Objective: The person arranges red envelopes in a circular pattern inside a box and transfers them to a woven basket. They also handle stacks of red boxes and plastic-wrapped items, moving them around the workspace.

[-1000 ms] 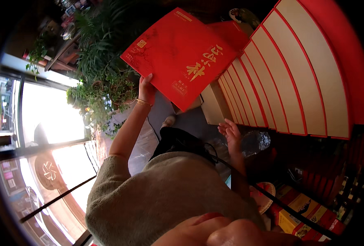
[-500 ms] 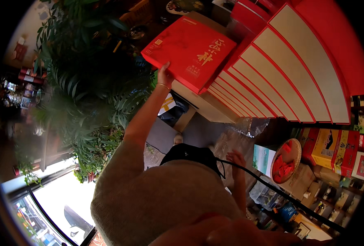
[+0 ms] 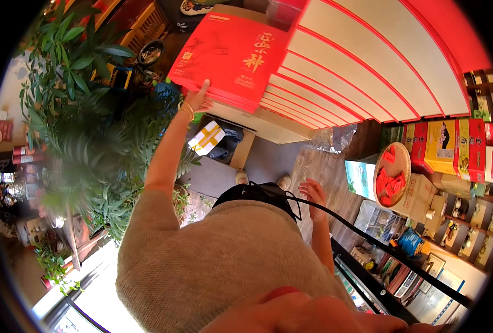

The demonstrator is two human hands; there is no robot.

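Note:
My left hand (image 3: pixel 198 101) reaches out to the far left and grips the near edge of a flat red gift box (image 3: pixel 216 55) with gold lettering. The thumb lies on the box's top, while the other fingers are partly hidden at its side. More red edges show beneath this box, so it sits on a stack. Right beside it rises a tall row of red-edged boxes with cream sides (image 3: pixel 363 53). Low at my right side, my right hand (image 3: pixel 313 194) hangs with its fingers loosely apart and nothing in it.
Leafy plants (image 3: pixel 113 177) crowd the left. Below the stack stands an open carton (image 3: pixel 239 152) with a white and yellow package (image 3: pixel 206 137). A woven basket (image 3: pixel 404 158) of red packets is on the right. A black cable (image 3: pixel 363 230) crosses from my waist to the lower right.
The red box and my left hand have shifted left and up in the view, and stacked edges now show under the box. The whole picture has brightened. My right hand stays low and empty.

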